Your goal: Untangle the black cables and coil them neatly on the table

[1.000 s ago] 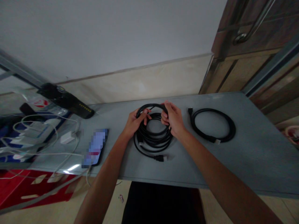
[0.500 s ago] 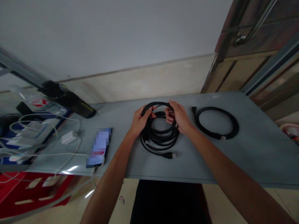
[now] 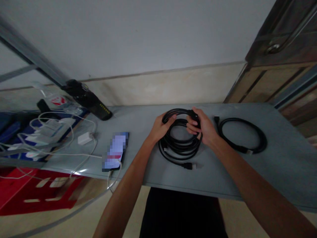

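Note:
A thick black cable (image 3: 182, 150) lies coiled in several loops on the grey table (image 3: 138, 122), its plug end (image 3: 189, 166) pointing right near the front. My left hand (image 3: 161, 127) is closed around the upper left of a raised coil, thumb on top. On the opposite side, my right hand (image 3: 201, 125) grips the same coil at its upper right, fingers curled about the strands and a black connector part. Some loops beneath rest on the table. To the right, apart from both hands, lies a second coiled black cable (image 3: 257, 132) with a plug at each end.
Left of my arm lies a phone (image 3: 116, 152) with a white cord. Further left are a white charger block (image 3: 85, 138), a power strip (image 3: 53, 129) with tangled cords, and a black bottle (image 3: 90, 100). A red crate (image 3: 37, 191) stands under the table; a wall runs behind.
The view has shifted, so everything sits further right. The raised strands between my hands are gathered closer, and my right fingers have closed further around the cable.

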